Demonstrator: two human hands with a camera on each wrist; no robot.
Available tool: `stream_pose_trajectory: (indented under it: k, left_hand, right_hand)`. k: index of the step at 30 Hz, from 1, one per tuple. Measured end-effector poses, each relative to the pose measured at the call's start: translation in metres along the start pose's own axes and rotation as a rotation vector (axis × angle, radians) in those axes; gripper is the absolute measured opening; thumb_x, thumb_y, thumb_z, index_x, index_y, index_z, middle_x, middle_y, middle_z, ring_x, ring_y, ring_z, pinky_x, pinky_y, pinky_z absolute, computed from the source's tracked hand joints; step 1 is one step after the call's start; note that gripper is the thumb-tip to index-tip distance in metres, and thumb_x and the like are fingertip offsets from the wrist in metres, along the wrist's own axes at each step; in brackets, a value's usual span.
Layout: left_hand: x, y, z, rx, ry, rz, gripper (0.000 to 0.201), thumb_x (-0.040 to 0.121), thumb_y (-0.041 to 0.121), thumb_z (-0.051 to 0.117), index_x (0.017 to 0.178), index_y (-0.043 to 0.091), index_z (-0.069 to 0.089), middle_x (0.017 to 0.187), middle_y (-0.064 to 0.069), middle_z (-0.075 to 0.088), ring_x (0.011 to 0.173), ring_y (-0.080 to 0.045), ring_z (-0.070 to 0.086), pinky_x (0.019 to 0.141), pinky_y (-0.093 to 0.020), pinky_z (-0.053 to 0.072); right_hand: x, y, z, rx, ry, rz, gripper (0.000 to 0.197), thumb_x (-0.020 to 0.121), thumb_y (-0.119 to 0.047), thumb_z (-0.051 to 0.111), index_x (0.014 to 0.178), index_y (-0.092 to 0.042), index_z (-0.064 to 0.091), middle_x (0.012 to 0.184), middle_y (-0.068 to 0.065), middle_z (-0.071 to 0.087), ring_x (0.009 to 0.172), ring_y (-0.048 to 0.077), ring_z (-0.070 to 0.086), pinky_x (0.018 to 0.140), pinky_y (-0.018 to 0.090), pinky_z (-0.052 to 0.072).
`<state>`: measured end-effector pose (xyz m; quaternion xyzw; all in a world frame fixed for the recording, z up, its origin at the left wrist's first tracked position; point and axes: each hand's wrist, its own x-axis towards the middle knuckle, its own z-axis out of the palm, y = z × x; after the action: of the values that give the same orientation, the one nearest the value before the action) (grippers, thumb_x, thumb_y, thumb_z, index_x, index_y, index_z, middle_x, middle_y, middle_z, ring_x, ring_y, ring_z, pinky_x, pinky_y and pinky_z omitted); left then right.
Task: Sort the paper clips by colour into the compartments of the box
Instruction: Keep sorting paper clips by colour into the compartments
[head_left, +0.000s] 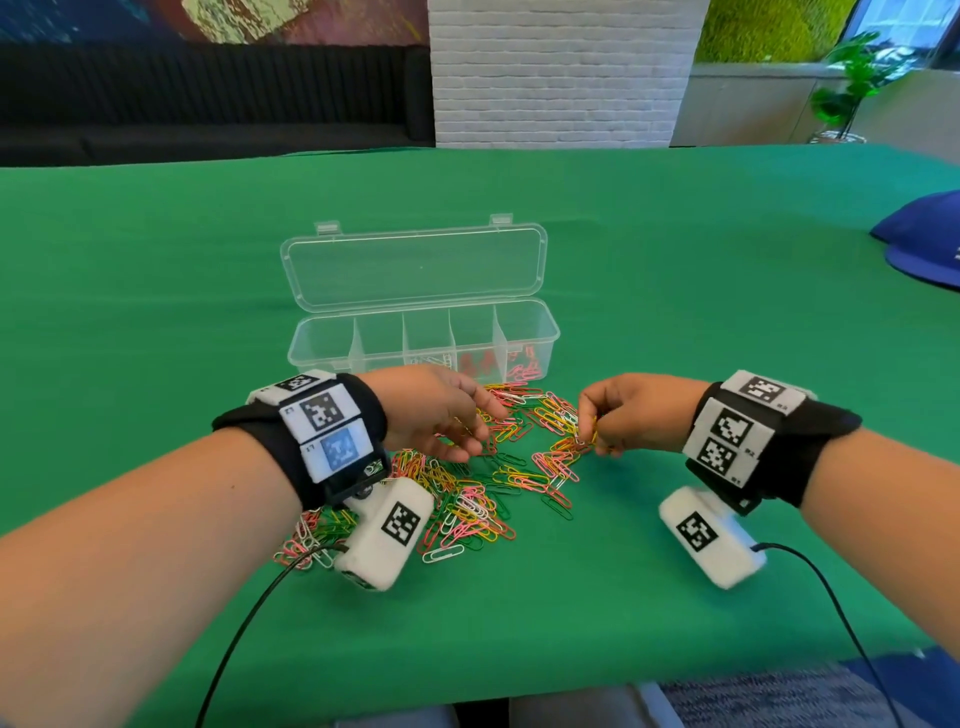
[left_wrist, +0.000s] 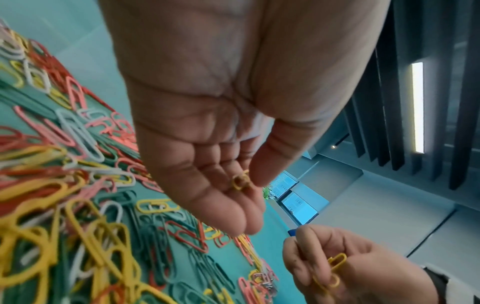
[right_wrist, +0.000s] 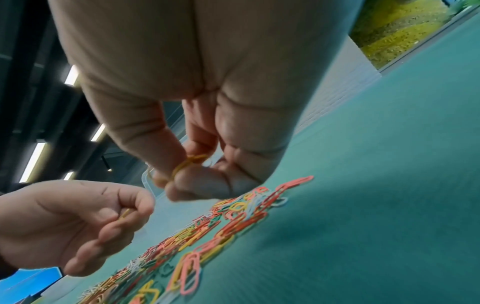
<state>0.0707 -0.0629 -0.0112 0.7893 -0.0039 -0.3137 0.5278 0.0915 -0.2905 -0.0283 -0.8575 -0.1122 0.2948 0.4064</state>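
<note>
Your clear box sits open on the green table, its lid folded back flat behind it, and its five compartments run left to right. The two on the left look empty through the plastic, the middle one holds a few white clips, the fourth holds red clips, and the rightmost holds pink or red ones piled toward the front; their exact shade is hard to tell. Just in front of the box lies the loose pile of paper clips in yellow, pink, red, green and white, spreading back under your left wrist. Your left hand hovers over the pile, thumb and fingers pinching a yellow clip. Your right hand is at the pile's right edge, fingers curled around a few more yellow clips held together, clear of the table
</note>
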Motion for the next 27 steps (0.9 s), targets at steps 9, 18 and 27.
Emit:
stream_pose_trajectory:
  k: [9, 18, 27]
  left_hand:
    - [0.001, 0.006, 0.012, 0.722, 0.066, 0.106, 0.007, 0.089, 0.028, 0.058, 0.088, 0.023, 0.063, 0.078, 0.008, 0.058, 0.066, -0.006, 0.05, 0.065, -0.02, 0.044]
    - [0.011, 0.008, 0.032, 1.063, 0.03, 0.137, 0.016, 0.081, 0.028, 0.068, 0.096, 0.03, 0.062, 0.072, 0.01, 0.052, 0.072, -0.015, 0.055, 0.061, -0.023, 0.042]
    - [0.01, 0.003, 0.028, 1.124, 0.067, 0.181, 0.019, 0.082, 0.019, 0.06, 0.1, 0.025, 0.06, 0.077, 0.013, 0.048, 0.076, -0.013, 0.049, 0.055, -0.022, 0.035]
  right_hand:
    - [0.0, -0.007, 0.001, 0.226, -0.056, 0.134, 0.024, 0.081, -0.018, 0.056, 0.063, -0.009, 0.044, 0.056, 0.003, 0.045, 0.043, 0.01, 0.037, 0.039, 0.017, 0.029]
    - [0.0, -0.015, 0.004, -0.539, 0.166, 0.073, 0.041, 0.097, -0.042, 0.041, 0.063, -0.02, 0.041, 0.055, -0.004, 0.039, 0.047, 0.009, 0.036, 0.05, 0.021, 0.031]
    - [0.009, -0.015, 0.003, -0.76, 0.215, -0.043, 0.008, 0.091, -0.027, 0.054, 0.095, -0.025, 0.06, 0.061, -0.009, 0.044, 0.058, 0.008, 0.044, 0.052, 0.018, 0.032]
